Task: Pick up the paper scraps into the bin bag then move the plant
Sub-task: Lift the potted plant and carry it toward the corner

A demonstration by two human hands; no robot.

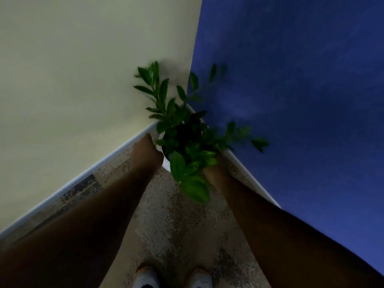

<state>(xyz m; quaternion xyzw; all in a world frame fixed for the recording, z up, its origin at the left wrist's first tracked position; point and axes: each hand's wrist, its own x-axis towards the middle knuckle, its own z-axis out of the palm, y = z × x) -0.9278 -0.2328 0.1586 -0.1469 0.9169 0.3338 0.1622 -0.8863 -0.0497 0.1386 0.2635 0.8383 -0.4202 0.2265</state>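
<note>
A green leafy plant (182,138) in a white pot (166,163) is in the corner where two walls meet. My left hand (148,152) grips the pot's left side. My right hand (212,169) is on the pot's right side, mostly hidden under the leaves. Both arms reach forward and down. I cannot tell whether the pot rests on the floor or hangs just above it. No paper scraps or bin bag are in view.
A pale yellow wall (72,80) stands on the left and a blue wall (301,90) on the right, each with a white skirting board. Speckled carpet (176,225) covers the floor. My two white shoes (172,277) are at the bottom edge.
</note>
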